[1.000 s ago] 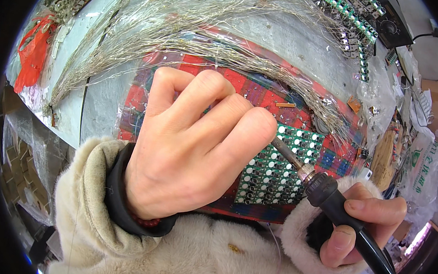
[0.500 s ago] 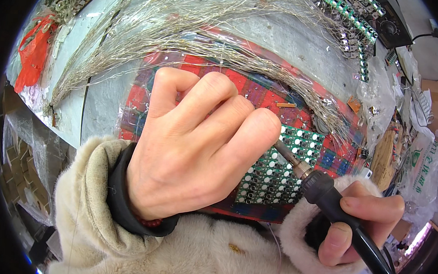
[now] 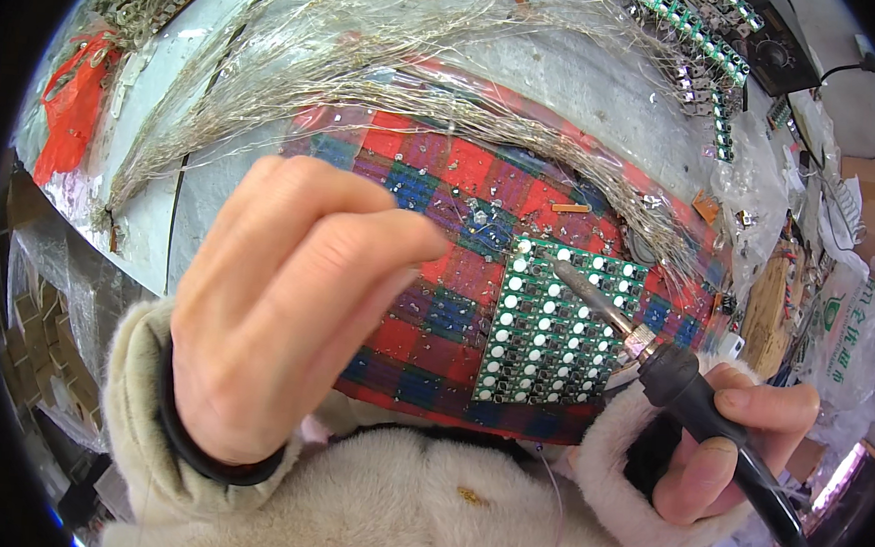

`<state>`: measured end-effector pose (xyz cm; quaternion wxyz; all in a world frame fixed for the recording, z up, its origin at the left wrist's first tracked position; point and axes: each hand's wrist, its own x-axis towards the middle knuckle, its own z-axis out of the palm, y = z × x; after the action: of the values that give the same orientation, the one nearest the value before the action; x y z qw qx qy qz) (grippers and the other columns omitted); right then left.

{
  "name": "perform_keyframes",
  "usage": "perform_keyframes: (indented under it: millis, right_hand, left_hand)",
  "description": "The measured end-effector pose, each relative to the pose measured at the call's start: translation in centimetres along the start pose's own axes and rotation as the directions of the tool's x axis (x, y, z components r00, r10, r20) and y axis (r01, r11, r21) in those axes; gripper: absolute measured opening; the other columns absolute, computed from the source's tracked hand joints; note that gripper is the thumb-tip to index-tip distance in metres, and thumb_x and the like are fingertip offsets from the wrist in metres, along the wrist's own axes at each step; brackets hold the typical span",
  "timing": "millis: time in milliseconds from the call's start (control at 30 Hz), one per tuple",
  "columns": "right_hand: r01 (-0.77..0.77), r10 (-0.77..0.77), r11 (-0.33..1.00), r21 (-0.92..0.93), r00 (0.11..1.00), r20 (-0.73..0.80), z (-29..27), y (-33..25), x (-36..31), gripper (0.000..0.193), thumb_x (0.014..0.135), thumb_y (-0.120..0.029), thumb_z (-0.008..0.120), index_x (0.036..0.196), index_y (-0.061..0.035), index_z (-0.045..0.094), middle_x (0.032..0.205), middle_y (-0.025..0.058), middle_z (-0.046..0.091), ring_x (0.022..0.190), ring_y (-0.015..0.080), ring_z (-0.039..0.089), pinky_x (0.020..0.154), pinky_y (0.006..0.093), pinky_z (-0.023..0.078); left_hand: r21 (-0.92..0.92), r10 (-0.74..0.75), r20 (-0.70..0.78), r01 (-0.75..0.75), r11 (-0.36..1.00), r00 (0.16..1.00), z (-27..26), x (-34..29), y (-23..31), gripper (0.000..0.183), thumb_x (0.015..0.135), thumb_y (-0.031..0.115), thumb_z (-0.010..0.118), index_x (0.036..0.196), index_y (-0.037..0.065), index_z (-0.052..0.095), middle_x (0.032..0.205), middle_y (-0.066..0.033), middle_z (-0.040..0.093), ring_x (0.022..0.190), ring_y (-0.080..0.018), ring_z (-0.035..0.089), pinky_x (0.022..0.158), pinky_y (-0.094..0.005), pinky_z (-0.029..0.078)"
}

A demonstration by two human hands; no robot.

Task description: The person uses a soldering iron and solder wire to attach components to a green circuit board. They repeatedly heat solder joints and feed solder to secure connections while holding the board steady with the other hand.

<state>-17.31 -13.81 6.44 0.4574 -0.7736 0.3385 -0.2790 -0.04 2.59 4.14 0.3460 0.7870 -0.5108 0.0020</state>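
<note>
My right hand (image 3: 738,442) grips the black handle of a soldering iron (image 3: 686,389). The iron's metal tip slants up and left over the top part of a green circuit board panel (image 3: 543,350), which carries rows of white round parts and small black ones. Whether the tip touches the panel I cannot tell. Left of the panel, over the plaid cloth (image 3: 418,343), my left hand (image 3: 280,304) is raised with its fingers bent and pressed together. Its fingertips are turned away, so what they hold, if anything, stays hidden.
Beyond the cloth a long bundle of thin silvery wires (image 3: 388,100) curves across the table. Strips of small green boards (image 3: 693,33) and a black box with a dial (image 3: 777,54) stand far right. A red plastic bag (image 3: 72,111) hangs at the left; a small orange-brown strip (image 3: 571,208) lies on the cloth.
My left hand has moved left and toward me, off the panel's upper left corner, uncovering more cloth. The soldering iron has shifted slightly right, still in my right hand.
</note>
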Motion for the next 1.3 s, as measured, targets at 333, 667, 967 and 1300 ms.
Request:
perform_keyframes:
  millis: [333, 667, 967, 1300]
  right_hand:
    - [0.153, -0.154, 0.983, 0.098, 0.988, 0.003, -0.7, 1.6, -0.3, 0.048, 0.085, -0.041, 0.064, 0.096, -0.0005, 0.041, 0.089, 0.0118, 0.053, 0.076, 0.0158, 0.057, 0.076, 0.0248, 0.045]
    - [0.103, -0.103, 0.993, 0.05, 0.995, 0.001, -0.5, 1.2, -0.6, 0.047, 0.085, -0.042, 0.062, 0.096, -0.0008, 0.042, 0.085, 0.0127, 0.057, 0.072, 0.016, 0.056, 0.072, 0.0235, 0.044]
    - [0.12, -0.115, 0.984, 0.134, 0.992, -0.041, 0.2, 1.2, -0.1, 0.049, 0.082, -0.041, 0.07, 0.092, -0.0007, 0.044, 0.062, 0.0026, 0.046, 0.052, 0.0086, 0.038, 0.052, 0.022, 0.028]
    - [0.186, -0.188, 0.981, 0.049, 0.982, 0.034, 0.8, 0.7, -0.3, 0.046, 0.086, -0.043, 0.066, 0.091, -0.0048, 0.04, 0.062, -0.0008, 0.04, 0.056, 0.0068, 0.037, 0.053, 0.0212, 0.028]
  left_hand:
    - [-0.004, -0.048, 0.174, 0.049, 0.999, 0.984, 2.0, 0.5, -0.2, 0.02, 0.076, 0.001, 0.071, 0.095, 0.004, 0.064, 0.08, -0.0087, 0.063, 0.067, -0.0243, 0.06, 0.061, -0.0328, 0.047]
    - [0.014, 0.059, 0.087, -0.061, 0.998, 0.994, 3.4, 1.5, -1.5, 0.018, 0.071, 0.004, 0.073, 0.086, 0.006, 0.064, 0.073, -0.0061, 0.059, 0.065, -0.0236, 0.058, 0.059, -0.0334, 0.045]
    - [0.032, 0.146, 0.057, -0.148, 0.988, 0.988, 3.9, 1.5, -2.0, 0.019, 0.07, 0.005, 0.072, 0.086, 0.005, 0.063, 0.072, -0.0049, 0.056, 0.062, -0.0226, 0.052, 0.057, -0.0337, 0.042]
    - [0.124, 0.235, 0.053, -0.24, 0.963, 0.971, 4.0, 1.5, -1.7, 0.022, 0.067, 0.008, 0.069, 0.087, 0.004, 0.062, 0.071, -0.004, 0.051, 0.063, -0.0197, 0.051, 0.055, -0.032, 0.039]
